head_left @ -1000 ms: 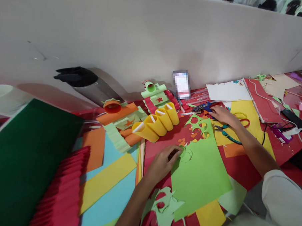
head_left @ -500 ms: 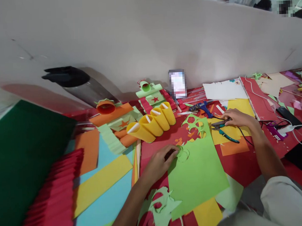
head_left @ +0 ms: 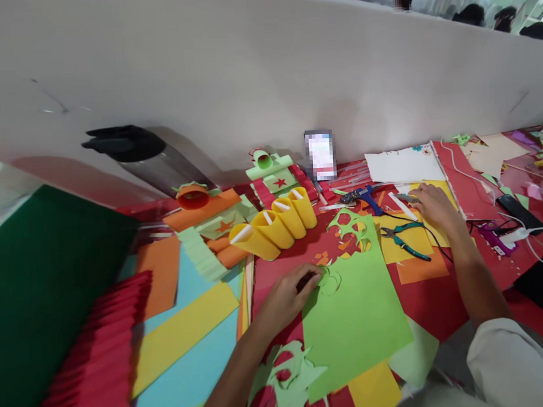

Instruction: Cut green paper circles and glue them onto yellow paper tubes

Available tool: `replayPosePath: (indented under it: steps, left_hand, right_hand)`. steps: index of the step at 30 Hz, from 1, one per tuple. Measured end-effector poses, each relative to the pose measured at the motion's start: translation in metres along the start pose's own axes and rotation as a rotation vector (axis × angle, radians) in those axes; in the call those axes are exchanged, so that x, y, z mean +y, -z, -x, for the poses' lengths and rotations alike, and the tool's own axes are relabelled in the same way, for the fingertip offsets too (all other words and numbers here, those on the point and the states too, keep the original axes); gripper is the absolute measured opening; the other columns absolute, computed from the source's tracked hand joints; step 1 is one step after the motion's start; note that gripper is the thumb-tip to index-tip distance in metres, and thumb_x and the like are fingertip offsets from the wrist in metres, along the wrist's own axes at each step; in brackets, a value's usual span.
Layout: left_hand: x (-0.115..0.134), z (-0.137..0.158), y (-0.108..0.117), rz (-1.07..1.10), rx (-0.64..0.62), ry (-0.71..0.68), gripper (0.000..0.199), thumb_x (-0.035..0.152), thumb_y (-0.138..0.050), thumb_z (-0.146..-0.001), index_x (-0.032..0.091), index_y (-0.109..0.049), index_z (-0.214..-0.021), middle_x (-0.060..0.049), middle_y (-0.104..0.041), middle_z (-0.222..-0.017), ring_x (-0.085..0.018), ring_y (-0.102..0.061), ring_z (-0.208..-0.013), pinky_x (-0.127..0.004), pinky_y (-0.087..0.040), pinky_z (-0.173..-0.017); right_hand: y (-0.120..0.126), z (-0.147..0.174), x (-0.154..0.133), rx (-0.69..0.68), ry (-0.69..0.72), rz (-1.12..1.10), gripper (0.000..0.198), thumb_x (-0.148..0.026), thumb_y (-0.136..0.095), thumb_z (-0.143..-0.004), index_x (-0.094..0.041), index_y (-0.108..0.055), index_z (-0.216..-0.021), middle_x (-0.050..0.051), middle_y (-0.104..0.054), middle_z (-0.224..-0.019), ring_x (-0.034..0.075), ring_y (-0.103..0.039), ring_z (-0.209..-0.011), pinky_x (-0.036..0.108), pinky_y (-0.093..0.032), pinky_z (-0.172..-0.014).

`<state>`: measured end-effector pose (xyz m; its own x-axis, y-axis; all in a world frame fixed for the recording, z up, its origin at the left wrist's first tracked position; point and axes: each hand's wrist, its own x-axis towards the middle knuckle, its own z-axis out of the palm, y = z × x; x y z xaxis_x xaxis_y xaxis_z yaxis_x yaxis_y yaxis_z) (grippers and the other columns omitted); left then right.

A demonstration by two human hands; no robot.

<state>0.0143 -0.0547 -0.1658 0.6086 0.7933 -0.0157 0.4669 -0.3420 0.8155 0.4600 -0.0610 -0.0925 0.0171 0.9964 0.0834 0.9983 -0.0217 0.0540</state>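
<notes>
My left hand (head_left: 291,298) is closed in a pinch, its fingertips at small green paper circles (head_left: 331,280) on a light green sheet (head_left: 362,319). Farther right, my right hand (head_left: 436,208) has its fingers closed on a slim grey-green tool (head_left: 406,198) whose kind I cannot make out. Just below it, teal-handled pliers (head_left: 408,241) lie with handles apart on yellow paper. A blue glue gun (head_left: 365,198) rests left of that hand, close to a white strip (head_left: 403,207).
Yellow paper loops (head_left: 276,224) stand beside orange and green paper figures (head_left: 208,206). A phone (head_left: 321,155) leans on the wall, and a bottle (head_left: 148,158) stands left. Green paper offcuts (head_left: 292,370) lie in front. Cables and a purple power strip (head_left: 495,238) are at right.
My right hand has moved off the pliers, slightly up and right, and is now at the grey-green tool. The pliers show fully. My left hand has stayed almost still.
</notes>
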Motion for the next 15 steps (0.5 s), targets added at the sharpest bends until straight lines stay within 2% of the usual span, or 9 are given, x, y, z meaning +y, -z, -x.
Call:
replayPosePath:
  steps: [2, 4, 6, 8, 12, 15]
  left_hand:
    - [-0.001, 0.0, 0.0, 0.007, -0.004, 0.005, 0.03, 0.047, -0.052, -0.099, 0.023, -0.07, -0.098, -0.007, -0.08, -0.103, -0.024, -0.074, -0.093, -0.034, -0.057, -0.083]
    - [-0.001, 0.0, -0.001, 0.016, -0.003, 0.009, 0.03, 0.046, -0.052, -0.099, 0.023, -0.07, -0.098, -0.007, -0.08, -0.103, -0.024, -0.074, -0.092, -0.034, -0.057, -0.083]
    - [-0.001, 0.0, -0.001, 0.023, -0.002, 0.011, 0.029, 0.046, -0.052, -0.099, 0.023, -0.07, -0.098, -0.008, -0.08, -0.103, -0.024, -0.074, -0.092, -0.034, -0.057, -0.084]
    - [0.0, -0.001, -0.002, 0.025, -0.001, 0.01, 0.029, 0.046, -0.052, -0.099, 0.023, -0.07, -0.099, -0.007, -0.08, -0.104, -0.024, -0.073, -0.093, -0.034, -0.057, -0.084]
    - [0.004, 0.0, -0.001, 0.025, -0.001, 0.003, 0.029, 0.045, -0.051, -0.1, 0.023, -0.07, -0.098, -0.007, -0.079, -0.103, -0.023, -0.073, -0.093, -0.033, -0.055, -0.084]
    - [0.009, 0.0, 0.0, 0.026, -0.001, 0.001, 0.026, 0.043, -0.051, -0.099, 0.023, -0.069, -0.097, -0.007, -0.079, -0.103, -0.023, -0.072, -0.092, -0.032, -0.055, -0.084]
  right_hand:
    - [-0.002, -0.005, -0.018, 0.039, 0.046, -0.121, 0.024, -0.035, -0.059, -0.102, -0.021, -0.072, -0.116, 0.015, -0.072, -0.115, 0.03, -0.066, -0.105, 0.037, -0.045, -0.085]
    - [-0.003, -0.013, -0.039, 0.018, 0.006, -0.288, 0.031, -0.051, -0.061, -0.101, -0.023, -0.071, -0.108, 0.01, -0.076, -0.099, 0.026, -0.068, -0.089, 0.034, -0.045, -0.074]
    - [-0.006, -0.026, -0.06, -0.022, -0.028, -0.353, 0.043, -0.065, -0.061, -0.097, -0.024, -0.07, -0.1, 0.008, -0.076, -0.087, 0.025, -0.068, -0.079, 0.033, -0.042, -0.068]
    - [-0.012, -0.04, -0.076, -0.066, -0.054, -0.364, 0.049, -0.072, -0.06, -0.094, -0.024, -0.069, -0.099, 0.009, -0.077, -0.086, 0.027, -0.069, -0.077, 0.033, -0.04, -0.065]
    - [-0.027, -0.066, -0.09, -0.149, -0.032, -0.29, 0.039, -0.062, -0.065, -0.095, -0.023, -0.066, -0.088, 0.012, -0.075, -0.084, 0.029, -0.07, -0.079, 0.033, -0.04, -0.065]
    - [-0.03, -0.074, -0.087, -0.174, -0.024, -0.36, 0.033, -0.053, -0.059, -0.1, -0.023, -0.061, -0.086, 0.01, -0.073, -0.081, 0.027, -0.068, -0.077, 0.031, -0.041, -0.065]
